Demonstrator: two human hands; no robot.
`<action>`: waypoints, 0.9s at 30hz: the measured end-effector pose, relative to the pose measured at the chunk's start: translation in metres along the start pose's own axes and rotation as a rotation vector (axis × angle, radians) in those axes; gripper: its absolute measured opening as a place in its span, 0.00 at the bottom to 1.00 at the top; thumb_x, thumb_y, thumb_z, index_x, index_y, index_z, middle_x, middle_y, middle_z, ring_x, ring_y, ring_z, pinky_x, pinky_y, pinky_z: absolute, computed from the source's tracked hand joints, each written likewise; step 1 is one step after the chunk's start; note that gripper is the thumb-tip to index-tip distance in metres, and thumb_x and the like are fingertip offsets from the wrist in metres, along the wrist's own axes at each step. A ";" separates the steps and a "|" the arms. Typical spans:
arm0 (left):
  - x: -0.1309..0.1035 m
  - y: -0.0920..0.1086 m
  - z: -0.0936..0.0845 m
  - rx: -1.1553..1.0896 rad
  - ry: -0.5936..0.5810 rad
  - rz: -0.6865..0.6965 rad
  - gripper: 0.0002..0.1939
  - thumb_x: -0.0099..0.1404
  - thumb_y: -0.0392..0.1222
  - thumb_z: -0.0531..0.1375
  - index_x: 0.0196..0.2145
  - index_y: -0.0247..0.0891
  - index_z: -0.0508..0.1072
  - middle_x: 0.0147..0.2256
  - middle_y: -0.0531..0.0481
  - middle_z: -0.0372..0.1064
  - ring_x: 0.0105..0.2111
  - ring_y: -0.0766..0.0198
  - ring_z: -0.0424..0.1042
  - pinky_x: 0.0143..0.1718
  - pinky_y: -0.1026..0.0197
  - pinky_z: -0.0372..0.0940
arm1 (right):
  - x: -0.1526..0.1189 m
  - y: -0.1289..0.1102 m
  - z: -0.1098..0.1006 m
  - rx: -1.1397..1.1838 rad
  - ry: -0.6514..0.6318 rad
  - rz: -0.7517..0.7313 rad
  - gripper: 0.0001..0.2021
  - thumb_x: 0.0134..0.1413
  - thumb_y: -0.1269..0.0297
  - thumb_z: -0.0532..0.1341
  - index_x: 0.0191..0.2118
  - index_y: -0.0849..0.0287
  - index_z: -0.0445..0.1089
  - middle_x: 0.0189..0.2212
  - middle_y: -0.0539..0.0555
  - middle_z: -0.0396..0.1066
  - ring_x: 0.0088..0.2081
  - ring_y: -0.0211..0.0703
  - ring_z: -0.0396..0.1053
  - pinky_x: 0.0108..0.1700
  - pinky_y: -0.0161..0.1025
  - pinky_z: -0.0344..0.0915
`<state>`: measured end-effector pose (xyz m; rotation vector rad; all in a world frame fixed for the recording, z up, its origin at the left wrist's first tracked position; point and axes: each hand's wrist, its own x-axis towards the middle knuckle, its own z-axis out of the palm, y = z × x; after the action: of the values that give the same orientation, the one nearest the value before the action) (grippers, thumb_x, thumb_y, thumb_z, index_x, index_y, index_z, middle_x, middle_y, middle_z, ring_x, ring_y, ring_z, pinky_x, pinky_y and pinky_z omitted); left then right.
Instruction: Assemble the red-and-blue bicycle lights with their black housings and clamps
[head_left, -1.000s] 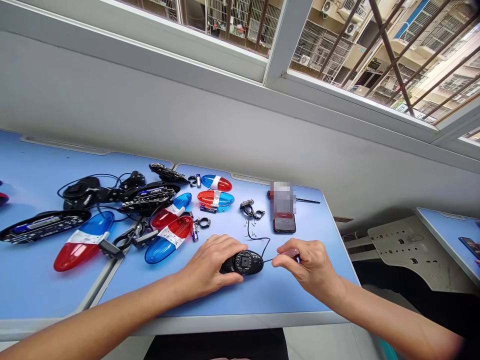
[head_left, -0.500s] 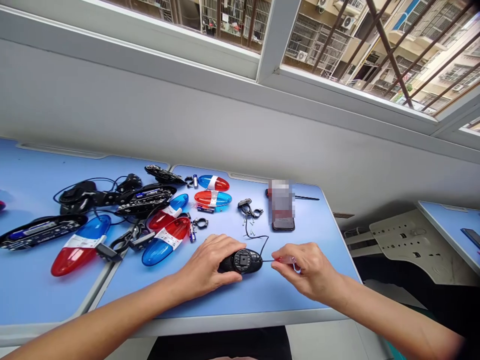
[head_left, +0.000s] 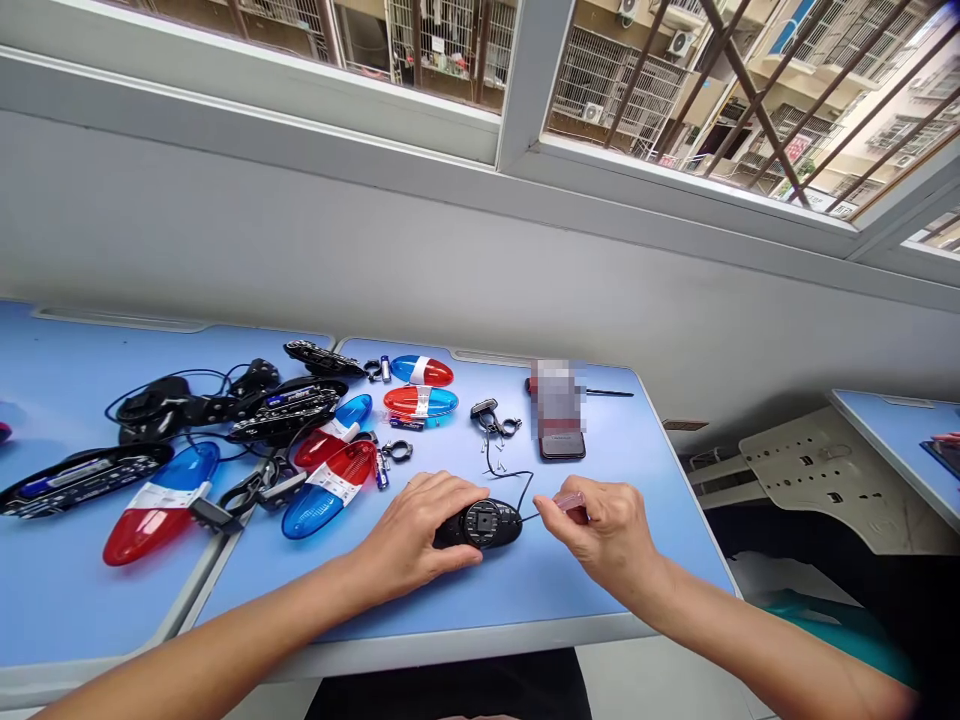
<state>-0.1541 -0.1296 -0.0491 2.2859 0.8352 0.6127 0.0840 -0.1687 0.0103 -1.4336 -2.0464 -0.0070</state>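
My left hand [head_left: 426, 525] grips a black oval bike-light housing [head_left: 495, 523] from its left, pressing it to the table with its round mount facing up. Closed around the clear pinkish handle of a screwdriver [head_left: 571, 503] is my right hand [head_left: 604, 528]. The screwdriver's thin shaft points left, its tip at the housing's right end. From the housing a black cable [head_left: 527, 482] curls up to a small button unit [head_left: 484, 410], beside a black ring clamp [head_left: 511, 428]. Several small screws [head_left: 496, 464] lie loose just below that unit.
Red-and-blue lamp covers [head_left: 330, 490], opened black housings [head_left: 291, 408], clamps, cables and batteries [head_left: 382, 470] spread over the left side. A phone [head_left: 562, 445] lies at the back right, beside a black rod [head_left: 609, 393]. A folded white chair [head_left: 817, 480] stands right of the table [head_left: 637, 460].
My right hand has turned, and the screwdriver's handle now tilts upward where it lay nearly level. My left hand keeps its hold on the housing. The camera view has shifted slightly.
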 end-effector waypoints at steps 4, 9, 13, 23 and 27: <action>0.000 -0.001 0.001 0.002 0.007 0.016 0.27 0.59 0.42 0.68 0.54 0.40 0.67 0.48 0.45 0.72 0.45 0.53 0.68 0.46 0.52 0.59 | -0.002 -0.002 0.004 -0.013 0.050 0.038 0.20 0.59 0.59 0.60 0.18 0.57 0.59 0.11 0.42 0.55 0.14 0.29 0.50 0.20 0.32 0.47; 0.000 -0.003 0.002 0.000 0.012 -0.012 0.25 0.59 0.44 0.68 0.53 0.40 0.68 0.46 0.45 0.73 0.44 0.53 0.68 0.45 0.52 0.60 | 0.000 -0.003 -0.009 0.031 0.117 -0.030 0.15 0.59 0.66 0.60 0.21 0.57 0.61 0.13 0.44 0.59 0.16 0.30 0.53 0.21 0.33 0.49; 0.001 -0.005 0.002 0.002 0.015 -0.050 0.29 0.59 0.46 0.68 0.56 0.41 0.67 0.45 0.46 0.73 0.42 0.54 0.68 0.45 0.53 0.60 | -0.006 0.002 -0.021 0.261 0.145 0.010 0.07 0.63 0.72 0.54 0.36 0.57 0.69 0.17 0.44 0.62 0.17 0.32 0.57 0.21 0.32 0.55; 0.002 0.001 0.002 -0.074 0.041 -0.063 0.30 0.55 0.60 0.68 0.49 0.39 0.71 0.41 0.46 0.72 0.41 0.53 0.68 0.44 0.54 0.61 | -0.028 0.015 0.044 0.342 -0.071 -0.333 0.23 0.56 0.48 0.63 0.50 0.57 0.60 0.51 0.65 0.70 0.52 0.54 0.67 0.49 0.52 0.68; 0.015 -0.005 -0.013 -0.048 0.101 -0.052 0.13 0.73 0.44 0.51 0.43 0.40 0.74 0.39 0.47 0.73 0.41 0.58 0.69 0.44 0.57 0.62 | -0.028 0.019 0.052 0.281 -0.091 -0.360 0.16 0.60 0.58 0.61 0.50 0.59 0.60 0.49 0.63 0.72 0.48 0.53 0.68 0.47 0.52 0.65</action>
<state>-0.1537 -0.1115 -0.0403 2.1984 0.9150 0.7214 0.0800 -0.1664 -0.0517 -0.8998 -2.2505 0.1912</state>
